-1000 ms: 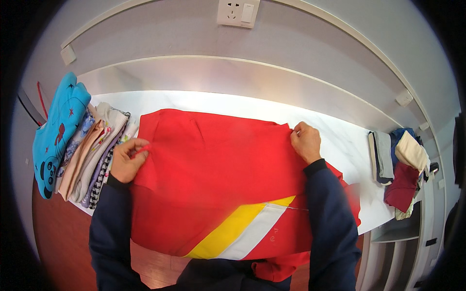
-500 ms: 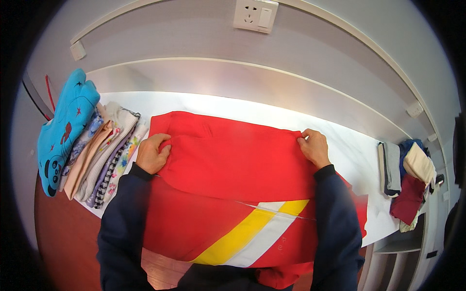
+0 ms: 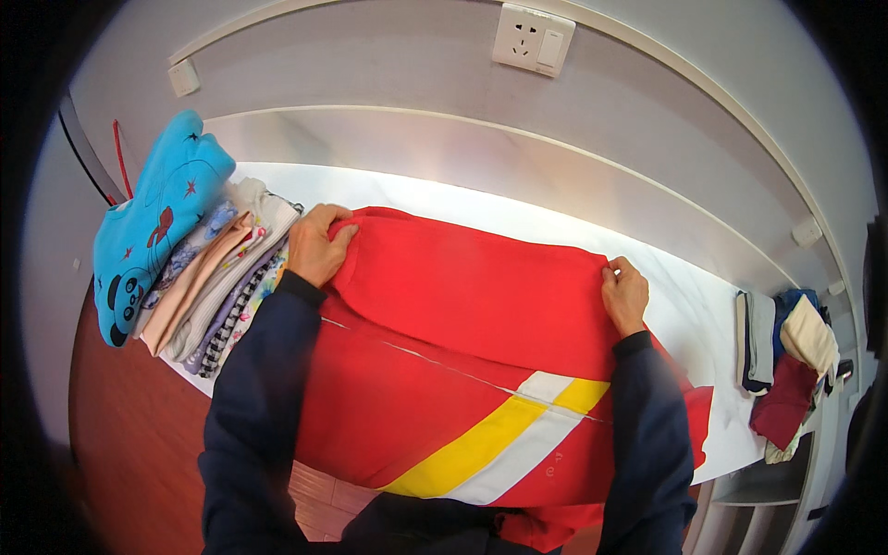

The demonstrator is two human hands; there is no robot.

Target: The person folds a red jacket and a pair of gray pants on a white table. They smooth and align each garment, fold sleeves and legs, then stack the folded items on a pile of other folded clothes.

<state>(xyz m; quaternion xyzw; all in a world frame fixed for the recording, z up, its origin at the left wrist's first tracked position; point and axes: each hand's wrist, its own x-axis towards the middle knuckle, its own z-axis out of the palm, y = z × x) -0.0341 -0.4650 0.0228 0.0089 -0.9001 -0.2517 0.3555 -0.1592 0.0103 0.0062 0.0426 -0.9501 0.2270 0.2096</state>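
Observation:
A red garment (image 3: 462,287) with a yellow and a white diagonal stripe is spread before me, its far part folded over toward me. My left hand (image 3: 320,246) pinches the far left corner of the folded layer between thumb and fingers. At the far right corner, my right hand (image 3: 626,294) is closed on the cloth as well. A thin pale line crosses the garment below the fold. Its near part reaches over the table's front edge, and a bunched red piece hangs there beside my body.
The white table (image 3: 444,199) runs along a grey wall with a socket (image 3: 534,40). Standing at the left are a folded stack of clothes (image 3: 215,291) and a blue panda-print garment (image 3: 153,227). More folded clothes (image 3: 786,361) lie at the right end, above a shelf (image 3: 758,486).
Both hands still grip the red cloth. The left hand has lifted the folded layer's left corner farther away from me, smoothing the far edge. The whole view has shifted slightly.

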